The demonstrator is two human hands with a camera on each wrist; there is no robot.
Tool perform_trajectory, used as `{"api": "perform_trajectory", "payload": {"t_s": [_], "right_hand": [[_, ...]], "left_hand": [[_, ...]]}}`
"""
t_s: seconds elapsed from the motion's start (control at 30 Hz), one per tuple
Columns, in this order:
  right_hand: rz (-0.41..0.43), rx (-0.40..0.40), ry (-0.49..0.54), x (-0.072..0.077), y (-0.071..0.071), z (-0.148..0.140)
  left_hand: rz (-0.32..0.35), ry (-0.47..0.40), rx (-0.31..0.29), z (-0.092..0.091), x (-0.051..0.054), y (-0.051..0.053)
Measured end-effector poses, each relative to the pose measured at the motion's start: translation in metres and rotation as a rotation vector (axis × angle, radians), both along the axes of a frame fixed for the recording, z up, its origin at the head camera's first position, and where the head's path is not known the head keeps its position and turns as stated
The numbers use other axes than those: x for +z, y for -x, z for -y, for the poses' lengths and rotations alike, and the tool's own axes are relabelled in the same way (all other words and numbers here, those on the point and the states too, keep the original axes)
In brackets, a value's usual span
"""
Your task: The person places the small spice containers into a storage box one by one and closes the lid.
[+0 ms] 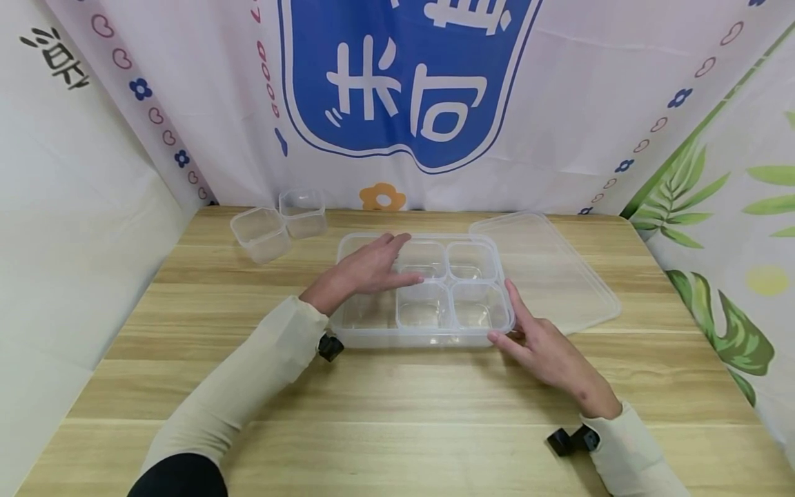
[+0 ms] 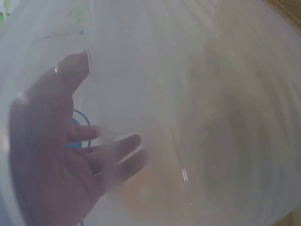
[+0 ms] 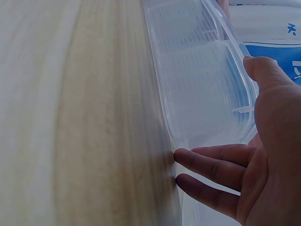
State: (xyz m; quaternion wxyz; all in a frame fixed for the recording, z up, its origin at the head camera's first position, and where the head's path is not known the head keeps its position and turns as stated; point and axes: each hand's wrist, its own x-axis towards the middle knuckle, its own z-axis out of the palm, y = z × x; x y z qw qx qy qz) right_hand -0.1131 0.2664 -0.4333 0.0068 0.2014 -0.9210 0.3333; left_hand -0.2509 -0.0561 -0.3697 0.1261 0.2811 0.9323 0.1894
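Clear box (image 1: pixel 410 338) lies on the tabletop (image 1: pixel 397 407), long axis running left–right. Left hand (image 1: pixel 373 268): over its left part, fingers spread. Right hand (image 1: pixel 546 352): at its right end, front corner nearest, fingers spread.

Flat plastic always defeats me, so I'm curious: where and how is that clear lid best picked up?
The lid is probably best taken by its right edge, coming low from the right. It lies flat and thin on the table, so its rim seems easiest to catch; the clear box crowds its left side, while the right side looks free.
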Motion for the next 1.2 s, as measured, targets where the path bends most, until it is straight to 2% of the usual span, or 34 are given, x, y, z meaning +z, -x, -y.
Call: {"api": "perform_trajectory", "payload": {"t_s": [0.2,0.43,0.67,0.93,1.2], "right_hand": [[0.006,-0.004,-0.004,0.0,0.0,0.0],[0.005,-0.009,-0.016,0.001,-0.001,0.0],[0.006,-0.019,-0.029,0.0,0.0,0.0],[0.005,-0.017,-0.028,0.001,-0.001,-0.001],[0.002,-0.012,-0.024,0.001,0.0,0.0]], "left_hand": [[-0.017,-0.001,0.001,0.004,0.002,-0.001],[-0.1,-0.004,-0.017,0.015,0.01,-0.005],[-0.179,-0.018,-0.019,0.033,0.014,-0.008],[-0.295,-0.058,0.026,0.063,0.019,-0.011],[-0.352,-0.056,0.141,0.1,0.021,-0.01]]}}
